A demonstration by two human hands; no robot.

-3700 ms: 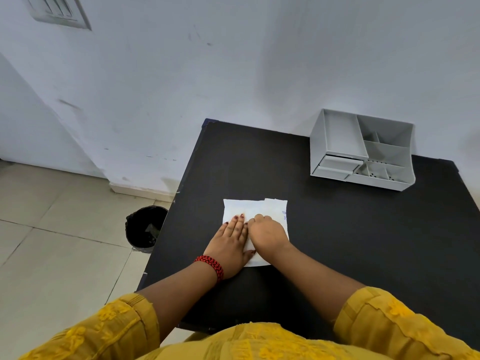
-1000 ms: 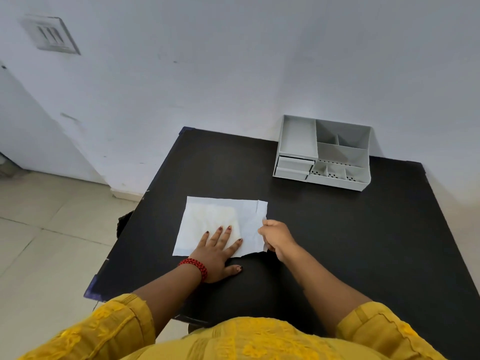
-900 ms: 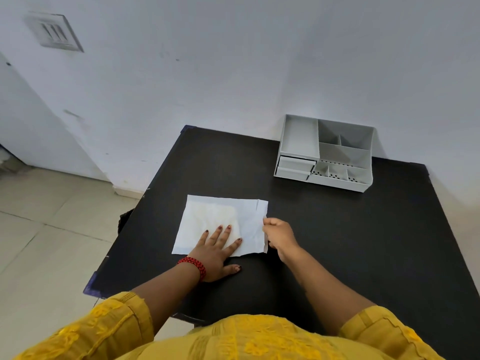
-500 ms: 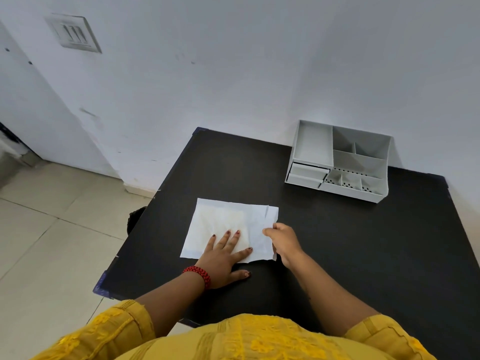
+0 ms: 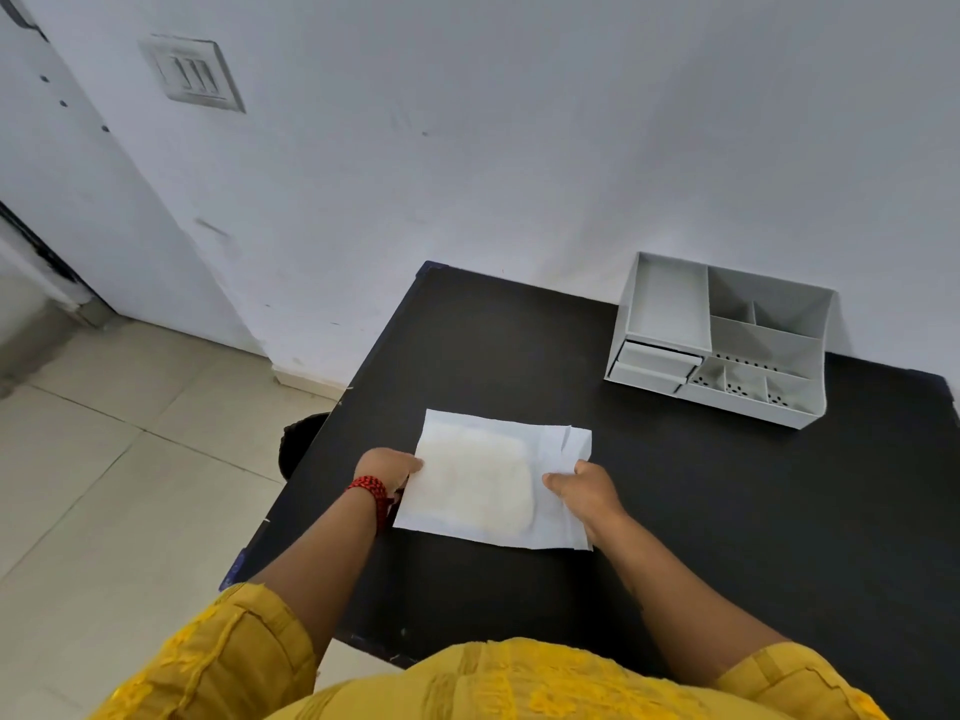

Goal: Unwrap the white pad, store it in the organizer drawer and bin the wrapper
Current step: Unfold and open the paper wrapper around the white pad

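White wall (image 5: 519, 148) runs behind a black table (image 5: 727, 511) pushed up against it; a switch plate (image 5: 193, 75) sits high on the wall at left, and beige floor tiles (image 5: 104, 485) spread out on the left side. We see a dark bin (image 5: 298, 449) on the floor, tucked just beside the table's left edge and mostly hidden by it. At the table's far right, w/ its back near the wall, stands the grey organizer (image 5: 722, 337): open compartments on top, two small drawers (image 5: 654, 366) stacked at its front left, both pushed in or nearly so. Nothing lies btwn the organizer and the work area; bare tabletop all the way across.

Near the table's left-front part lies the opened wrapper (image 5: 561, 491), spread out flat as a white sheet, its right end creased and folded. The white pad (image 5: 478, 485) rests on the wrapper's left-center portion, a soft rounded rectangle slightly creamier than the sheet around it.

Our left hand (image 5: 387, 472), red thread band (image 5: 371, 491) at the wrist, is at the sheet's left edge, fingers curled and pinching that edge. Our right hand (image 5: 584, 488) is at the right part of the sheet, just beside the pad's right end, thumb on top & fingers curled, gripping the creased wrapper there. The pad sits btwn the two hands. Yellow sleeves (image 5: 228, 662) fill the bottom of the view.
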